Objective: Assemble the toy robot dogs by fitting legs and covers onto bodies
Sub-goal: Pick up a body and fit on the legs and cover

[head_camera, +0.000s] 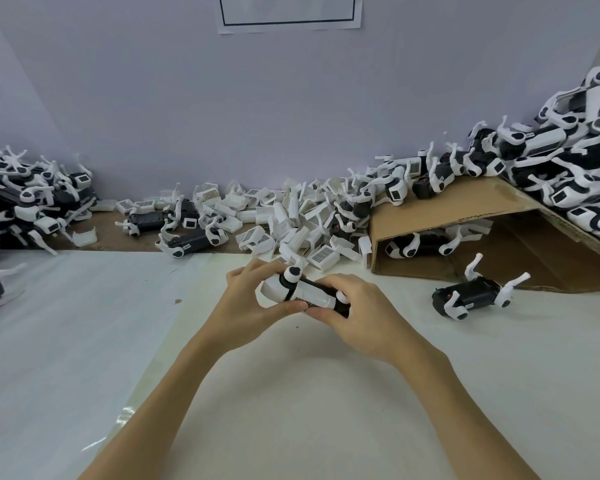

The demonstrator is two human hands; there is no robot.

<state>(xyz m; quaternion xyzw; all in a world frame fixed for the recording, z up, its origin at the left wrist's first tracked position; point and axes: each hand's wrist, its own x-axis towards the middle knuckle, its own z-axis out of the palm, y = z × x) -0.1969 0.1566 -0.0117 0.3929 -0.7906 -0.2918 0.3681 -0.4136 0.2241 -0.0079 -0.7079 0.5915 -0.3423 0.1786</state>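
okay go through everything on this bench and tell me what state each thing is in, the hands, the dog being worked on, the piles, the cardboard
left hand: grips the held toy dog's white end
right hand: grips its black end
held toy dog: off the table, white cover on
lone black dog: on the table, legs fitted, no white cover
loose white covers: heaped, unfitted
right pile of dogs: covered, stacked on the cardboard
cardboard: folded into a ramp, one dog beneath
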